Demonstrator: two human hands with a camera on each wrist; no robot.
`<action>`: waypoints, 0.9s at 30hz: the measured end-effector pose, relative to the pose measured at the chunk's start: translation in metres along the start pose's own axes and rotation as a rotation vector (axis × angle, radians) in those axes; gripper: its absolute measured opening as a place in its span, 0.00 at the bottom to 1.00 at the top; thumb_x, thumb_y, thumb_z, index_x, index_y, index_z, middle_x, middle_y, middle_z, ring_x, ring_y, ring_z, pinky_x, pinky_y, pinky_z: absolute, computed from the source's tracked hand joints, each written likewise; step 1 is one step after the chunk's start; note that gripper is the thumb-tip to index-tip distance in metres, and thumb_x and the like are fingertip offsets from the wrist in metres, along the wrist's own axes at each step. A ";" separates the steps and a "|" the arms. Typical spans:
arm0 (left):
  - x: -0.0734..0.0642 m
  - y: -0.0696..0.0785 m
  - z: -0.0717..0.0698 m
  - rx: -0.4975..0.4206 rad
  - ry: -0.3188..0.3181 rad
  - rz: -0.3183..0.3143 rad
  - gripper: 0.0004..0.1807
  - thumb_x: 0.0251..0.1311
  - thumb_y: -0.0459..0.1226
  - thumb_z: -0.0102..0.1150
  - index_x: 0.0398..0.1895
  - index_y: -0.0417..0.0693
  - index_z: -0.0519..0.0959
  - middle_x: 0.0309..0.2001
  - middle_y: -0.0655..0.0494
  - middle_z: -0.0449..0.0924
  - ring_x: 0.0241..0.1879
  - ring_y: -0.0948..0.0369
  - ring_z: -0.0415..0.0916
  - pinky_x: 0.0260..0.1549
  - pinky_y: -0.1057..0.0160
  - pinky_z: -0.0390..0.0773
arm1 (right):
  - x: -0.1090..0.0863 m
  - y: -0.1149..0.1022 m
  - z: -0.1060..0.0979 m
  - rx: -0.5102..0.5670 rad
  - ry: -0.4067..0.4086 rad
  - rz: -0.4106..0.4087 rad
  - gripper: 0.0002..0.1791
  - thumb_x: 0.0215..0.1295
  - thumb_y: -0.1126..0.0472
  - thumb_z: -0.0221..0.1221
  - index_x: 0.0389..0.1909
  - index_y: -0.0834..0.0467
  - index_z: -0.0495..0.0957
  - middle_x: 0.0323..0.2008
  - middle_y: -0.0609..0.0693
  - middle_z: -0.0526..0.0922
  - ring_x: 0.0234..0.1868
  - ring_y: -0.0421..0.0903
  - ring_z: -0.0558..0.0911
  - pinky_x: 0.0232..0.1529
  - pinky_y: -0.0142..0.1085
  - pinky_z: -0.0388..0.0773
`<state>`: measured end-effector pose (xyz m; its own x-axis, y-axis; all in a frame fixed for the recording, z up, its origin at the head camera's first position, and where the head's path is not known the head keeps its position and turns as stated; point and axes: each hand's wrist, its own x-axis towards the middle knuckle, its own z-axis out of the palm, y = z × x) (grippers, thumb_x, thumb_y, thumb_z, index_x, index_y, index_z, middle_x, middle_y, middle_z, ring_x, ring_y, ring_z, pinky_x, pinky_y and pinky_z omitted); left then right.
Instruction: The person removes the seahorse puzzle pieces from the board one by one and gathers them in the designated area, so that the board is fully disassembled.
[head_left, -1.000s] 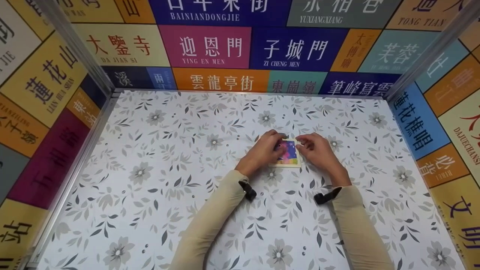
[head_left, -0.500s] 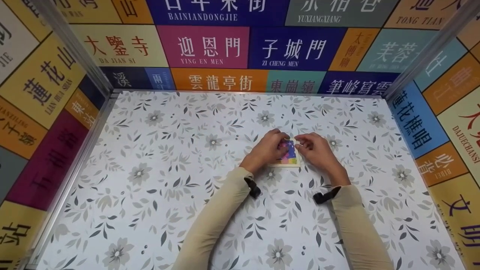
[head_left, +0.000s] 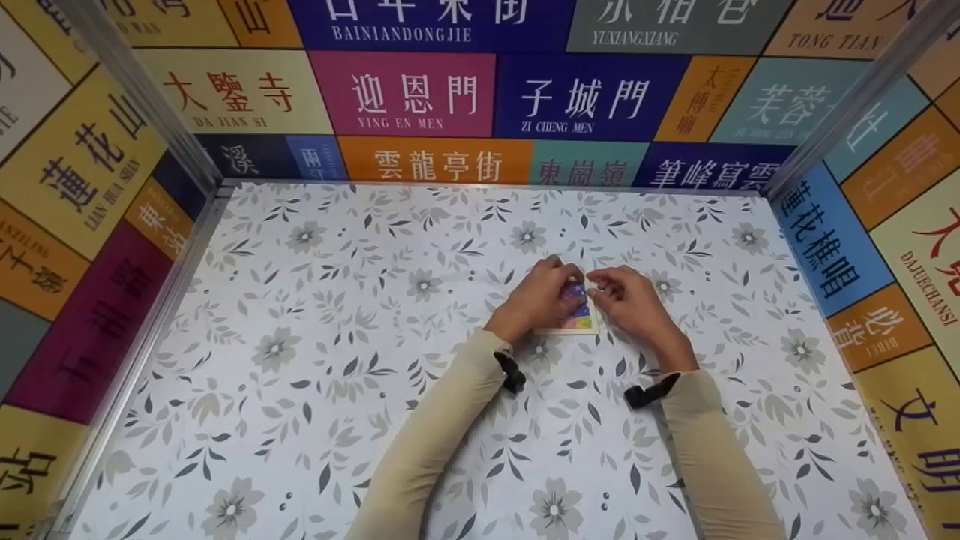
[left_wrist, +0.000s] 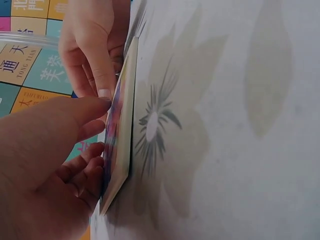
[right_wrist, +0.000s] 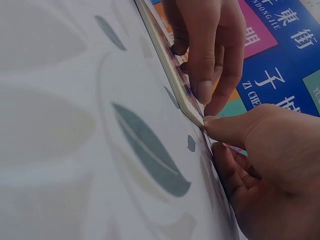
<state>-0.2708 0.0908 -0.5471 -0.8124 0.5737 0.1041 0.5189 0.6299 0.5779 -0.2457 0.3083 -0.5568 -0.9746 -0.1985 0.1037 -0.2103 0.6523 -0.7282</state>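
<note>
Right, the picture board [head_left: 581, 323] is lying face up on the floral tablecloth [head_left: 352, 300], right of centre, pale rim showing along its near and right edges. Left hand [head_left: 536, 300] is covering the board's left part, fingers bent, thumb and fingertips touching the picture; can't tell if it's gripping anything. Right hand [head_left: 637, 309] is sitting half curled at the right edge, thumb touching the rim toward its far end; can't tell if it's pinching. For room: the widest stretch of cloth is running left to the left wall [head_left: 75, 225]. A narrower one is separating the right hand from the right wall [head_left: 889, 247]. A far band is reaching the far wall [head_left: 424, 94]. Near side, the beige sleeves [head_left: 427, 435] are flanking the gap.
</note>
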 end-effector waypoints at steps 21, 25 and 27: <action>0.005 0.010 -0.010 0.116 -0.078 -0.025 0.23 0.68 0.51 0.73 0.62 0.51 0.87 0.55 0.52 0.80 0.54 0.57 0.79 0.57 0.59 0.82 | 0.000 0.002 -0.001 0.006 -0.004 0.009 0.17 0.74 0.65 0.67 0.61 0.63 0.85 0.46 0.61 0.85 0.43 0.50 0.84 0.42 0.22 0.76; 0.001 0.013 -0.012 0.142 -0.087 -0.006 0.26 0.66 0.52 0.75 0.62 0.51 0.87 0.57 0.51 0.79 0.55 0.56 0.78 0.58 0.57 0.82 | -0.001 0.003 -0.001 0.007 -0.014 0.006 0.18 0.75 0.65 0.66 0.62 0.63 0.85 0.46 0.61 0.84 0.43 0.50 0.84 0.42 0.22 0.76; -0.001 0.013 -0.013 0.138 -0.097 -0.009 0.26 0.67 0.52 0.74 0.63 0.51 0.85 0.59 0.51 0.78 0.57 0.56 0.77 0.59 0.57 0.81 | -0.001 0.004 0.000 0.009 -0.017 0.009 0.18 0.75 0.65 0.66 0.62 0.63 0.85 0.45 0.60 0.84 0.42 0.49 0.83 0.42 0.22 0.77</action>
<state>-0.2668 0.0918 -0.5296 -0.7913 0.6112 0.0173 0.5487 0.6974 0.4611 -0.2459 0.3107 -0.5595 -0.9749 -0.2054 0.0854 -0.2008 0.6472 -0.7354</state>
